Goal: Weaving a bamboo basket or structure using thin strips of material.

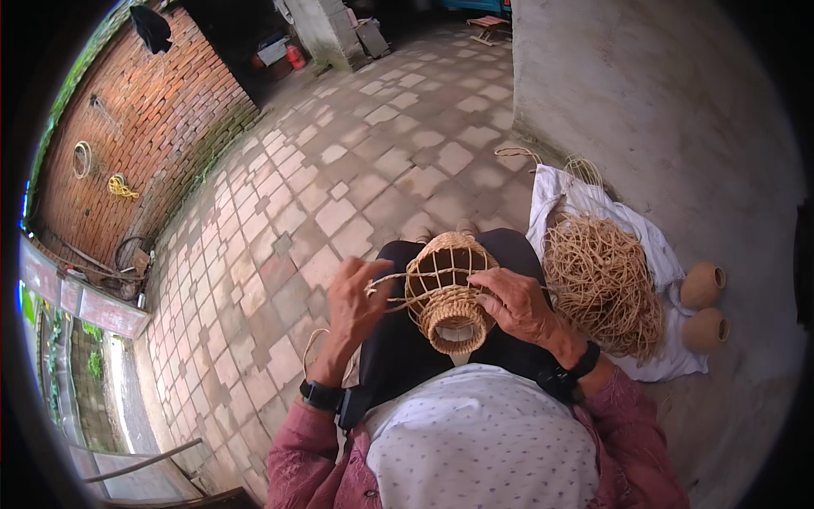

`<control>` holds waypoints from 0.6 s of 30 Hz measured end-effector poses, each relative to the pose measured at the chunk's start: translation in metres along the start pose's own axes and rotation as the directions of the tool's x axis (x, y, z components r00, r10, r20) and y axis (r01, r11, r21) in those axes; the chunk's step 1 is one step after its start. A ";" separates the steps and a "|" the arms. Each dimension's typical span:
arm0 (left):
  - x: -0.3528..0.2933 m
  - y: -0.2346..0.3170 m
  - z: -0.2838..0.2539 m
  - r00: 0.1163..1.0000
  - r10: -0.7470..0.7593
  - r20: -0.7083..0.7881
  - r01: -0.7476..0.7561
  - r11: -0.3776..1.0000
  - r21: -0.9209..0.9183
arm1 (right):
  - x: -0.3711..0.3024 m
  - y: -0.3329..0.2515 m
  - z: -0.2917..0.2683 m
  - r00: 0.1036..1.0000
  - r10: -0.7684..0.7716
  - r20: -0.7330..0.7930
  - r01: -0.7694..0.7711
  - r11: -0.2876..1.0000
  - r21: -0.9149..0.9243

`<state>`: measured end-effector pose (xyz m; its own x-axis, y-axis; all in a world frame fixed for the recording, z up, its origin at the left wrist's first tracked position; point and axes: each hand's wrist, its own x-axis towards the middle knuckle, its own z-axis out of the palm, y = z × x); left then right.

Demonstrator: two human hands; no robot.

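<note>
A partly woven basket [449, 293] in tan twisted cord lies across my lap, its narrow round neck pointing toward me and its openwork ribs spreading away. My right hand [519, 307] grips the basket's right side just above the neck, thumb and fingers pressed on the weave. Off to the basket's left, my left hand [356, 297] pinches a strand of cord [394, 277] that runs across to the ribs. A loose end of cord hangs in a loop below the left wrist. A pale form shows inside the neck opening.
A heap of tan cord [602, 284] rests on a white cloth [670, 246] at my right. Two small round clay-coloured pots [702, 285] lie beside it against the grey wall [644, 93]. Paving stones [254, 288] cover the floor; a brick wall [144, 127] stands far left.
</note>
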<state>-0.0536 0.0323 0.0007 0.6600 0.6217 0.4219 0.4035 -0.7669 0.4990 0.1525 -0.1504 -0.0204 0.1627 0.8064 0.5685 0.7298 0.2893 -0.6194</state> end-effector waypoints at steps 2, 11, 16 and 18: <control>0.014 0.015 0.010 0.993 0.112 0.021 -0.112 0.994 0.006 | 0.000 -0.002 0.003 1.000 0.005 0.021 -0.005 1.000 0.006; 0.000 -0.052 0.001 0.989 -0.143 -0.020 0.144 0.962 0.230 | -0.005 -0.002 0.004 0.999 0.038 0.006 -0.038 0.999 0.027; -0.009 -0.083 -0.026 0.981 -0.187 0.057 0.174 0.967 0.186 | -0.009 0.000 0.004 0.993 0.113 0.023 -0.114 0.991 0.076; 0.009 -0.039 -0.015 0.984 -0.093 0.155 0.108 0.990 -0.092 | -0.009 0.000 0.004 0.995 0.094 0.027 -0.096 0.993 0.065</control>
<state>-0.0730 0.0709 -0.0034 0.7095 0.6584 0.2514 0.4128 -0.6774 0.6089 0.1482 -0.1556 -0.0277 0.2125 0.8439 0.4926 0.6660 0.2438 -0.7050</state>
